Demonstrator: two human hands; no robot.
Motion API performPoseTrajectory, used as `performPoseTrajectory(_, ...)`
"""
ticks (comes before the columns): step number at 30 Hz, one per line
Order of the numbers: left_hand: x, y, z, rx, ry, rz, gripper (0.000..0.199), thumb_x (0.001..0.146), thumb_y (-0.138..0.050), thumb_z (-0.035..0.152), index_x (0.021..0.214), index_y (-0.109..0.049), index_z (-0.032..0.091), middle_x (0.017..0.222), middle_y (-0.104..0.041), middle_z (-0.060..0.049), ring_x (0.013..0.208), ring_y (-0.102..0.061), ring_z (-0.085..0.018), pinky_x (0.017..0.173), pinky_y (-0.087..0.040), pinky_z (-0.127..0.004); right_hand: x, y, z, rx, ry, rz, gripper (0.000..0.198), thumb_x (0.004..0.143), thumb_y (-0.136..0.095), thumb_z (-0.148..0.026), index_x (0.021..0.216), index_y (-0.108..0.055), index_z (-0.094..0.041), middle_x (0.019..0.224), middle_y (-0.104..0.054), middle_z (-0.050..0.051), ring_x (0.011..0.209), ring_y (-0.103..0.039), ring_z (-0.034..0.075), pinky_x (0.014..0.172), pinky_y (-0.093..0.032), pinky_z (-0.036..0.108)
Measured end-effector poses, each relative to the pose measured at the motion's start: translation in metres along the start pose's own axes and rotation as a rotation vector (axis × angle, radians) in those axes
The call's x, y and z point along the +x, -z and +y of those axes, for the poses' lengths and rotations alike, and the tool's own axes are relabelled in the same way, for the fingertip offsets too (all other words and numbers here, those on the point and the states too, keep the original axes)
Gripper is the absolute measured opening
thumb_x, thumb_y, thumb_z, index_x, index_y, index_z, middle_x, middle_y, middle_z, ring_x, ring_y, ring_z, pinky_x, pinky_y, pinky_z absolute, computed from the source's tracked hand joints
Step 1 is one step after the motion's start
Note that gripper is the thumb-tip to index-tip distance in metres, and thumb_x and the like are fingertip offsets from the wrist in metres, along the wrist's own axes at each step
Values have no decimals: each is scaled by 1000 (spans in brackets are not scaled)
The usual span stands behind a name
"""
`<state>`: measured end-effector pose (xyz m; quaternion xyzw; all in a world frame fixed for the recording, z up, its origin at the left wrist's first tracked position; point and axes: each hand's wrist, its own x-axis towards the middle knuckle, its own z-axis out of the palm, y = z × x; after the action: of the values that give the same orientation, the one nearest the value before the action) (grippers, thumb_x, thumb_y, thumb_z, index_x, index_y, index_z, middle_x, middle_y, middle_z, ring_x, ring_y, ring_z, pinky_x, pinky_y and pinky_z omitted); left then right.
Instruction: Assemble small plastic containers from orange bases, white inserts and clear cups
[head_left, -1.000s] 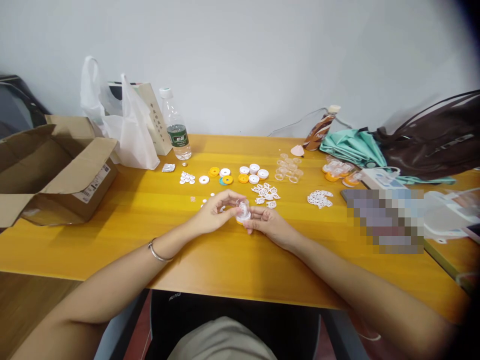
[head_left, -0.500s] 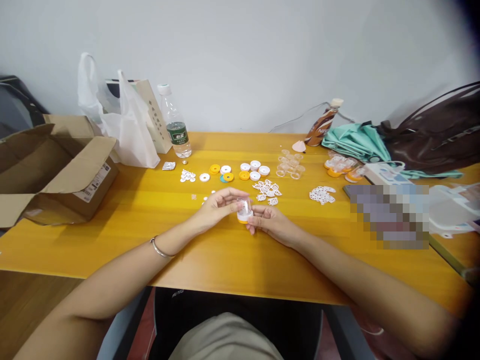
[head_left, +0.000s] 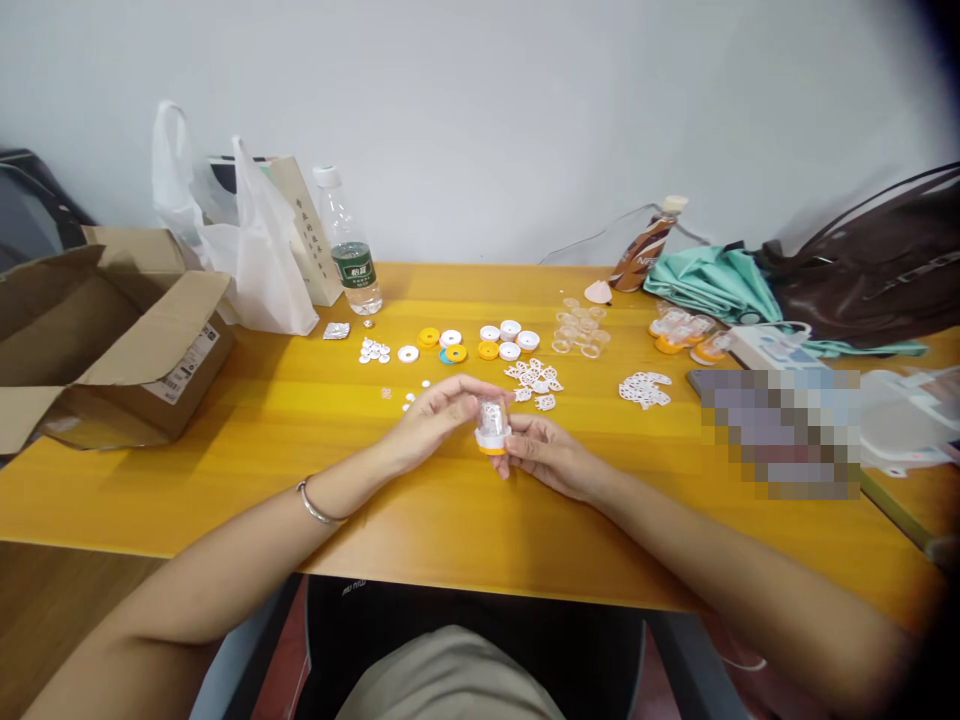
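Between my two hands is a small clear-domed piece (head_left: 493, 425) with a white ring and an orange base, upright over the table. My right hand (head_left: 551, 455) pinches its base from the right. My left hand (head_left: 442, 415) curls around the clear dome, thumb on its near left side. White bits inside the dome are too small to make out. Just beyond my hands lie white cut-out pieces (head_left: 533, 376). White cups (head_left: 510, 330) stand behind them, and orange and white discs (head_left: 455, 354) lie to the left.
Clear cups (head_left: 580, 328) and another pile of flat white pieces (head_left: 645, 389) lie to the right, with finished-looking domed pieces (head_left: 681, 328) beyond. A cardboard box (head_left: 180, 370), plastic bag (head_left: 262, 260) and water bottle (head_left: 355, 265) stand left. A brown drink bottle (head_left: 645, 245) leans at the back.
The domed piece has come slightly nearer to me and right, and more of its dome shows. My left fingers have shifted a little right along its top.
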<state>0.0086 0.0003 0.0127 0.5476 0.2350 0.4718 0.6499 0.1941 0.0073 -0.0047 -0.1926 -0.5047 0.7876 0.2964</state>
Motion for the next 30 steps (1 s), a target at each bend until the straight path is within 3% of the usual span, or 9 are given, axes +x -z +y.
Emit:
performPoseTrajectory(8,1,-12,-4,79,-54,214,28,66,-75,24,85,-56,15,74,-60,1,67,-54,-8,64,-44,-19,2,-6,1,-119,37,109,19,72,-70,-28,84,-64,-14,69,-61,-1,56,-54,5,57,-42,18)
performPoseTrajectory(16,-4,-10,0,-94,-6,1,24,77,-66,25,99,-59,18,96,-64,-6,82,-60,-14,74,-47,-26,-2,-7,3,41,34,33,22,70,-71,-30,82,-64,-13,70,-62,0,58,-56,7,55,-45,18)
performPoseTrajectory(23,-5,-6,10,-120,85,-178,38,84,-56,30,120,-54,18,115,-61,-13,94,-62,-22,81,-48,-35,-2,-8,1,93,4,-46,23,74,-68,-33,84,-63,-13,69,-63,2,58,-58,8,54,-47,18)
performPoseTrajectory(26,-4,-3,11,-28,63,-156,38,83,-56,31,119,-55,18,118,-60,-13,100,-60,-24,85,-46,-35,-2,-8,1,70,6,-4,27,73,-69,-36,85,-63,-12,68,-62,2,59,-58,8,55,-47,18)
performPoseTrajectory(30,-2,-4,7,50,-21,-24,30,78,-64,29,105,-61,16,106,-66,-11,96,-62,-22,82,-47,-32,-2,-7,2,-1,25,70,25,72,-69,-36,79,-64,-13,67,-61,0,58,-56,7,55,-46,18)
